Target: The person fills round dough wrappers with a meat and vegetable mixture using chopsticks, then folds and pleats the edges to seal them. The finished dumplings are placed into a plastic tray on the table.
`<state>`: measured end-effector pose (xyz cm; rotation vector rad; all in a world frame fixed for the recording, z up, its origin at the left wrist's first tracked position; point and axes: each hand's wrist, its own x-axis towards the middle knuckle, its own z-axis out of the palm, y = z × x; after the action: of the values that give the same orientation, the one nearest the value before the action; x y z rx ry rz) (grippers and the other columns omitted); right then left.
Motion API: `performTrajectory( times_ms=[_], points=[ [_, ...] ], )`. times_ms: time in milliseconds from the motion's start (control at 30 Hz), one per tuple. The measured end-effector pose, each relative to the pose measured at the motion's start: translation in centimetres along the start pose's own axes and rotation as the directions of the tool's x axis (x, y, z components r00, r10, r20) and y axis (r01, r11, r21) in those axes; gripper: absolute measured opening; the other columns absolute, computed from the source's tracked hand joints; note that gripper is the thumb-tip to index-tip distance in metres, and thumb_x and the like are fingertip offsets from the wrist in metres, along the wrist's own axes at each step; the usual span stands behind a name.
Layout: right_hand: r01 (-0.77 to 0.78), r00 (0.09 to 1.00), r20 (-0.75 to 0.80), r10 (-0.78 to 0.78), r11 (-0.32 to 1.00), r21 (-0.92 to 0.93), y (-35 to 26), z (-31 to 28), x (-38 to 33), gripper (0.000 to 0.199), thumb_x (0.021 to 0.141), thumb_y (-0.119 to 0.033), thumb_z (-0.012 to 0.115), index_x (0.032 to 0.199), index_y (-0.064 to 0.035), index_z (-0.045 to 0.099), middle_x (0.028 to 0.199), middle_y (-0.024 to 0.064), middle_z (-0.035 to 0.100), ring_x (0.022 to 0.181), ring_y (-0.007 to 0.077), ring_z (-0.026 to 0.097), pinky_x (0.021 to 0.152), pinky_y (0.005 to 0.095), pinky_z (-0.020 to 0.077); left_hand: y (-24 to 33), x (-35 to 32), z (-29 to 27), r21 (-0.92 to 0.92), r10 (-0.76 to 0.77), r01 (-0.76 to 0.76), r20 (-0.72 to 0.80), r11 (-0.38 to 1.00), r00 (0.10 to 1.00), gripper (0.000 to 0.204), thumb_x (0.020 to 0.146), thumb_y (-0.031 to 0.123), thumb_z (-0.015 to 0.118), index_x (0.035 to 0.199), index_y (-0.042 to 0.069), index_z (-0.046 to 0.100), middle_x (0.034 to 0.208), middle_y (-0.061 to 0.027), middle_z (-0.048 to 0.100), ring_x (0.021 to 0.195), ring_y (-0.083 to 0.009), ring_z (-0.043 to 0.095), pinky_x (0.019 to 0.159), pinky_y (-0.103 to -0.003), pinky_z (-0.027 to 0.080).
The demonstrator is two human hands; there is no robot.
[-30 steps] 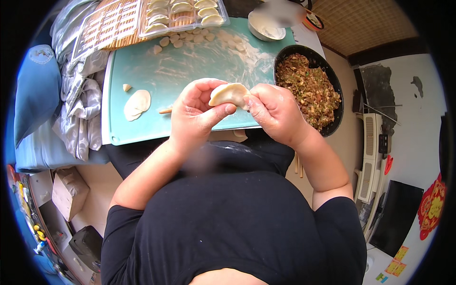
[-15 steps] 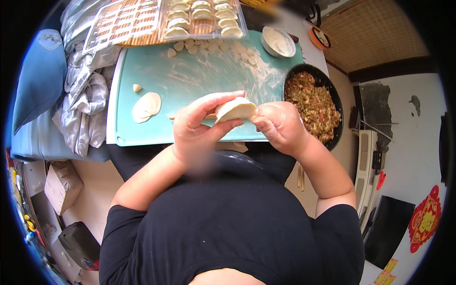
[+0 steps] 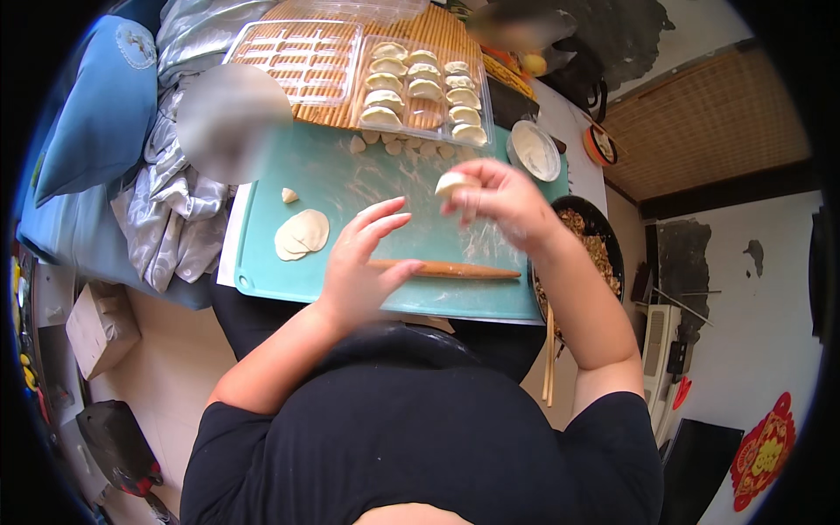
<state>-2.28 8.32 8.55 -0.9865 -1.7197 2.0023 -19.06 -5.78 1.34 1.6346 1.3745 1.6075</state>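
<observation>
A folded dumpling (image 3: pixel 454 184) is held in my right hand (image 3: pixel 503 203), raised over the right half of the teal mat (image 3: pixel 350 289). My left hand (image 3: pixel 366 262) is open and empty above the mat, fingers apart, close to the wooden rolling pin (image 3: pixel 468 271). Left of it lie a few overlapping round dough wrappers (image 3: pixel 302 234) and a small dough lump (image 3: pixel 289 195). Beyond the mat, a clear tray (image 3: pixel 423 112) holds rows of finished dumplings, with a bare slot in its middle row. Several small dough pieces (image 3: pixel 394 147) line the mat's far edge.
A second clear tray (image 3: pixel 293 63) sits on the bamboo mat (image 3: pixel 337 115). At the right are a bowl of flour (image 3: pixel 534 150) and a black pan of filling (image 3: pixel 588 241), partly behind my forearm, with chopsticks (image 3: pixel 549 367). Crumpled grey fabric (image 3: pixel 162 210) lies left.
My right hand has carried the dumpling forward, away from my left hand, which has let go and spread its fingers. The view has shifted, showing more of the trays and rolling pin.
</observation>
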Motion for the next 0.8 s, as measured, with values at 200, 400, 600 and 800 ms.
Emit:
performTrajectory(
  times_ms=[200, 400, 600, 800],
  points=[
    [0.262, 0.899, -0.166, -0.404, 0.802, -0.536, -1.8, -3.5, 10.3, 0.027, 0.077, -0.010, 0.063, 0.100, 0.0014, 0.059, 0.090, 0.0054, 0.061, 0.079, 0.0114, 0.056, 0.073, 0.0237, 0.0446, -3.5, -2.8, -1.9, -0.024, -0.182, 0.182, 0.001, 0.983, 0.983, 0.030, 0.077, 0.007, 0.064, 0.106, 0.001, 0.058, 0.117, -0.0116, 0.054, 0.104, -0.0202, 0.052, 0.085, -0.030, 0.042],
    [0.233, 0.876, 0.028, -0.482, 0.371, -0.899, -1.3, -3.7, 14.3, 0.024, 0.074, -0.012, 0.065, 0.095, -0.0001, 0.062, 0.093, 0.0114, 0.057, 0.086, 0.0228, 0.057, 0.078, 0.0302, 0.0460, -4.9, -4.9, -3.8, -0.104, -0.284, 0.278, -0.042, 0.955, 0.958, 0.024, 0.079, 0.005, 0.061, 0.103, 0.001, 0.059, 0.111, -0.0097, 0.058, 0.100, -0.0176, 0.053, 0.081, -0.028, 0.042],
    [0.280, 0.876, 0.099, -0.471, 0.331, -0.901, -0.7, -4.2, 15.1, 0.022, 0.076, -0.011, 0.064, 0.095, 0.0006, 0.061, 0.092, 0.0096, 0.055, 0.084, 0.0204, 0.056, 0.077, 0.0286, 0.0451, -6.1, -5.4, -4.2, -0.139, -0.370, 0.357, -0.075, 0.924, 0.926, 0.022, 0.077, 0.004, 0.062, 0.099, 0.002, 0.060, 0.106, -0.0073, 0.060, 0.095, -0.0158, 0.054, 0.077, -0.026, 0.042],
    [0.229, 0.892, 0.055, -0.448, 0.343, -0.911, -0.5, -4.2, 14.8, 0.019, 0.078, -0.011, 0.063, 0.094, -0.0018, 0.062, 0.090, 0.0084, 0.056, 0.081, 0.0183, 0.057, 0.075, 0.0280, 0.0461, -7.1, -5.0, -4.6, -0.174, -0.386, 0.366, -0.096, 0.914, 0.918, 0.022, 0.078, 0.005, 0.063, 0.100, 0.003, 0.061, 0.101, -0.0070, 0.062, 0.094, -0.0170, 0.056, 0.078, -0.027, 0.043]
  ],
)
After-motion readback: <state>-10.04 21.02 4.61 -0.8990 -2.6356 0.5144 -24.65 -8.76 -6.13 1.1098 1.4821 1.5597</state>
